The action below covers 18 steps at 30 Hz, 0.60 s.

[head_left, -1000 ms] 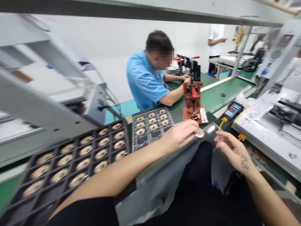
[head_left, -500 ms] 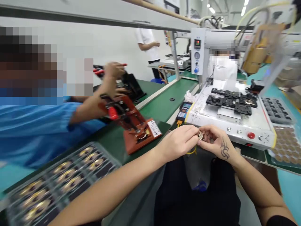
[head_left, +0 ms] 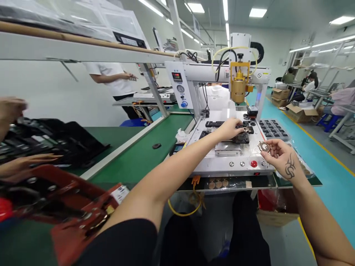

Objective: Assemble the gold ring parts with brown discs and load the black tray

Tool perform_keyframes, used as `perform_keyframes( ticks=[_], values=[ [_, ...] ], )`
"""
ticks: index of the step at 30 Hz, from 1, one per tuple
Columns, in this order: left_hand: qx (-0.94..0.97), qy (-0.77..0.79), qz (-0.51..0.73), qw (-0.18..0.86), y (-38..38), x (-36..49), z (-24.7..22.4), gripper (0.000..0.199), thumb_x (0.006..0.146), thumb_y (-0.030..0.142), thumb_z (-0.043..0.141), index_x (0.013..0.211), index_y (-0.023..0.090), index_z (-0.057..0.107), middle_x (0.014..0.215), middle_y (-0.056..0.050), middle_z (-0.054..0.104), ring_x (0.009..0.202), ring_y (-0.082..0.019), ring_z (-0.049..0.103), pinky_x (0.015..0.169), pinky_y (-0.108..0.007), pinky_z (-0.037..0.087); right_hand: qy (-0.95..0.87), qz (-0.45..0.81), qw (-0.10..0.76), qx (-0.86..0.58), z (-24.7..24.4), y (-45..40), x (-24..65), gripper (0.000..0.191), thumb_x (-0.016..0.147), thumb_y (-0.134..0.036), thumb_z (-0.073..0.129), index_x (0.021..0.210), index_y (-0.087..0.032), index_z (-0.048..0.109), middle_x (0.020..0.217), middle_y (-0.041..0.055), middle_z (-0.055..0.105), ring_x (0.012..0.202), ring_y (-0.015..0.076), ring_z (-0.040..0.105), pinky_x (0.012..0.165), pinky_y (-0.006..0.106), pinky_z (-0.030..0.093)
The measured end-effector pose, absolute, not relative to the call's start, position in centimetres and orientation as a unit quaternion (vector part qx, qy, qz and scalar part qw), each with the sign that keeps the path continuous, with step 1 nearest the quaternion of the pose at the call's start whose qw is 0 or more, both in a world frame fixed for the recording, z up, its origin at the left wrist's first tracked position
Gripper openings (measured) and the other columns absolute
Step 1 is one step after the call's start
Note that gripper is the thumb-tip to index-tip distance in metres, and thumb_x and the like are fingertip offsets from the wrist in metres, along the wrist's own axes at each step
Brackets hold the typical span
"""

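Note:
My right hand (head_left: pixel 280 157), with a dark tattoo near the wrist, pinches a round metal watch-like case (head_left: pixel 264 147) in front of the machine's right side. Stretched over the white machine bed (head_left: pixel 199 157), my left hand (head_left: pixel 230 130) has its fingers closed at the right part of the black fixture (head_left: pixel 240 138). A small shiny metal part (head_left: pixel 246 129) shows at those fingertips. Above and behind that hand hangs the machine's gold dispensing head (head_left: pixel 239 87).
A red-brown press (head_left: pixel 72 207) stands at the lower left beside a co-worker's hands (head_left: pixel 30 162). Black trays (head_left: pixel 273 129) lie right of the machine. A green conveyor (head_left: pixel 141 155) runs along its left, with a small black piece (head_left: pixel 156 146) on it.
My hands have parted. My left hand has reached forward to the fixture, and my right hand has moved right with the round case. The view has turned right.

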<state>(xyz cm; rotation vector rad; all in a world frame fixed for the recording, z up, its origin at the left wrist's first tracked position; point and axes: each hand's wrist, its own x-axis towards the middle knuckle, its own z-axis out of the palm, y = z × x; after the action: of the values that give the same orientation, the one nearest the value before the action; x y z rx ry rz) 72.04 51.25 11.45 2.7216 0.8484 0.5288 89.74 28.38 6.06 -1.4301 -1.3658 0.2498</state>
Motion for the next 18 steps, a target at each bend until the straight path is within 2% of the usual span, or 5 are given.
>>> perform_keyframes(
  ticks=[3, 6, 10, 15, 18],
  values=[
    [0.933, 0.317, 0.124, 0.119, 54.1, 76.3, 12.0, 0.041, 0.092, 0.044, 0.078, 0.115, 0.01, 0.079, 0.125, -0.019, 0.077, 0.121, -0.034, 0.07, 0.106, -0.039, 0.054, -0.568, 0.095, 0.54, -0.614, 6.4, 26.4, 91.2, 0.047, 0.088, -0.051, 0.086, 0.121, -0.021, 0.072, 0.085, 0.0029, 0.067, 0.071, 0.0187, 0.059, 0.063, 0.034, 0.053],
    [0.935, 0.326, 0.057, 0.13, 56.1, 78.1, 12.3, 0.042, 0.081, 0.049, 0.085, 0.101, 0.013, 0.084, 0.108, -0.014, 0.082, 0.106, -0.032, 0.074, 0.095, -0.035, 0.056, -0.544, 0.083, 0.55, -0.628, 6.1, 24.6, 93.2, 0.051, 0.087, -0.057, 0.087, 0.121, -0.022, 0.073, 0.086, 0.0041, 0.069, 0.072, 0.0195, 0.062, 0.062, 0.034, 0.054],
    [0.935, 0.326, -0.003, 0.14, 57.8, 79.4, 13.2, 0.038, 0.068, 0.052, 0.09, 0.087, 0.019, 0.086, 0.097, -0.008, 0.084, 0.099, -0.028, 0.073, 0.09, -0.031, 0.054, -0.519, 0.068, 0.552, -0.649, 6.5, 25.0, 95.0, 0.054, 0.087, -0.06, 0.086, 0.123, -0.022, 0.073, 0.089, 0.0047, 0.07, 0.075, 0.0202, 0.062, 0.065, 0.035, 0.054],
    [0.928, 0.345, -0.014, 0.137, 57.6, 81.3, 13.9, 0.038, 0.053, 0.043, 0.096, 0.078, 0.016, 0.084, 0.086, -0.011, 0.081, 0.095, -0.032, 0.072, 0.089, -0.036, 0.054, -0.532, 0.088, 0.548, -0.639, 7.8, 29.5, 94.9, 0.056, 0.085, -0.062, 0.086, 0.12, -0.019, 0.072, 0.091, 0.0061, 0.07, 0.077, 0.021, 0.063, 0.067, 0.036, 0.055],
    [0.924, 0.348, 0.025, 0.159, 56.8, 81.1, 13.9, 0.034, 0.052, 0.037, 0.095, 0.073, 0.014, 0.081, 0.078, -0.011, 0.076, 0.092, -0.032, 0.071, 0.085, -0.036, 0.054, -0.549, 0.087, 0.537, -0.634, 7.7, 32.7, 95.0, 0.053, 0.085, -0.061, 0.083, 0.114, -0.018, 0.07, 0.091, 0.0068, 0.069, 0.076, 0.0211, 0.061, 0.067, 0.037, 0.053]
  ],
)
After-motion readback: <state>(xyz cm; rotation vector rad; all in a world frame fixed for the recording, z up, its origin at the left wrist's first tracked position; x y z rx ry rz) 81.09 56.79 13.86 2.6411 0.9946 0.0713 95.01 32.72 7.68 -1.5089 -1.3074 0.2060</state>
